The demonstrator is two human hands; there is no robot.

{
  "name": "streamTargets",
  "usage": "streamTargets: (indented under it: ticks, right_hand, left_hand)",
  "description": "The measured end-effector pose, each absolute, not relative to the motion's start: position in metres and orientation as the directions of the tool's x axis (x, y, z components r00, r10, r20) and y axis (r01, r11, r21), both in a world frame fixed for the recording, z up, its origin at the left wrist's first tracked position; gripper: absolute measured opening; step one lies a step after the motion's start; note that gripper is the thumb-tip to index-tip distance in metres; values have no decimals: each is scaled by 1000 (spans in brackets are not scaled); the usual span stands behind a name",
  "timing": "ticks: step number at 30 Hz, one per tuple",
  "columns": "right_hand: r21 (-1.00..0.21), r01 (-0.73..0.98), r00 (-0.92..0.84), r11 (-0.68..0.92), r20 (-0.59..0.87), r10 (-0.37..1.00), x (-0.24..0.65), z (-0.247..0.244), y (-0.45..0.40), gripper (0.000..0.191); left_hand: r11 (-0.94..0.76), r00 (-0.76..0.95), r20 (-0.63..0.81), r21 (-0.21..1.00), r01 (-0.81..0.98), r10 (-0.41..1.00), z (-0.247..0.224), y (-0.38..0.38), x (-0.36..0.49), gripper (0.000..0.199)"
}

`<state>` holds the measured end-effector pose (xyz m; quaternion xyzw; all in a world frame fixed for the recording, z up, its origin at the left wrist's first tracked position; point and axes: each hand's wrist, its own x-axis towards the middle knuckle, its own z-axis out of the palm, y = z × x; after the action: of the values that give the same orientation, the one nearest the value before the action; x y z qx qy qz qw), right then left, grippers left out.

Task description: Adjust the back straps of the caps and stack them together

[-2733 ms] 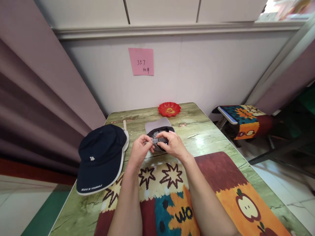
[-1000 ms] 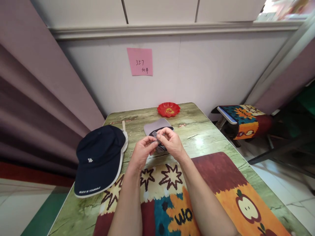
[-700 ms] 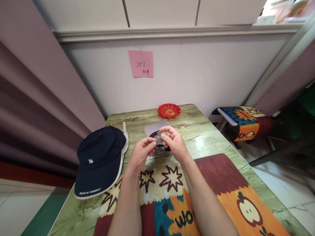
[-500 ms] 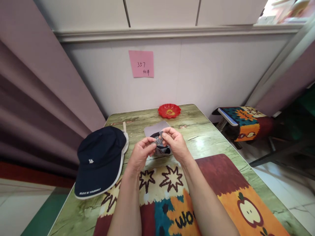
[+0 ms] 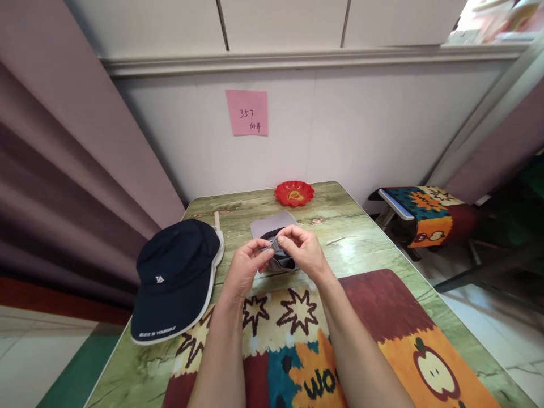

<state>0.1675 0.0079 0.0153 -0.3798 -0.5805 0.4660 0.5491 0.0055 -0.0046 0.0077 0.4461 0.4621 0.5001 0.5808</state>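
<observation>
A: Head view, go. Hands?

B: Left hand (image 5: pixel 246 263) and right hand (image 5: pixel 309 256), both up close together. Fingers nearly closed on each, thumb against forefinger, pinching the small grey strap (image 5: pixel 276 244) between them. Joined or parted? Can't tell, fingertips cover it.

A: And the cap?

B: Grey cap (image 5: pixel 274 222): on the counter (image 5: pixel 346 241), past the mat (image 5: pixel 368 294), brim toward the red dish (image 5: pixel 294 194), strap side toward the person. Navy cap (image 5: pixel 176 255) well left of it.

A: What could go wrong?

B: Strap's thin, only fingertip grip, so one side could slip out if a pinch loosens. Uneven pull could twist it or drag the cap; looks light, likely slides easily. Fingers block most of the strap, so a crooked fit could get missed.
</observation>
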Motion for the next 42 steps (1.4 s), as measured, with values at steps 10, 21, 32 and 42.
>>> streamTargets:
  ticks: [10, 21, 32, 42]
  right_hand:
    - [-826, 409, -49, 388, 405, 913, 169, 30, -2, 9]
    - [-775, 466, -109, 427, 429, 897, 170, 29, -1, 10]
    - [-784, 422, -141, 455, 439, 887, 173, 27, -1, 7]
    - [-788, 389, -224, 477, 421, 879, 178, 28, 0, 9]
  left_hand:
    - [33, 63, -28, 996, -88, 998, 12, -6, 6, 34]
    - [16, 58, -13, 998, -52, 998, 15, -7, 7, 34]
    - [4, 58, -2, 1000, -29, 998, 19, -9, 8, 31]
    - [-4, 51, 2, 999, 33, 999, 23, -11, 9, 28]
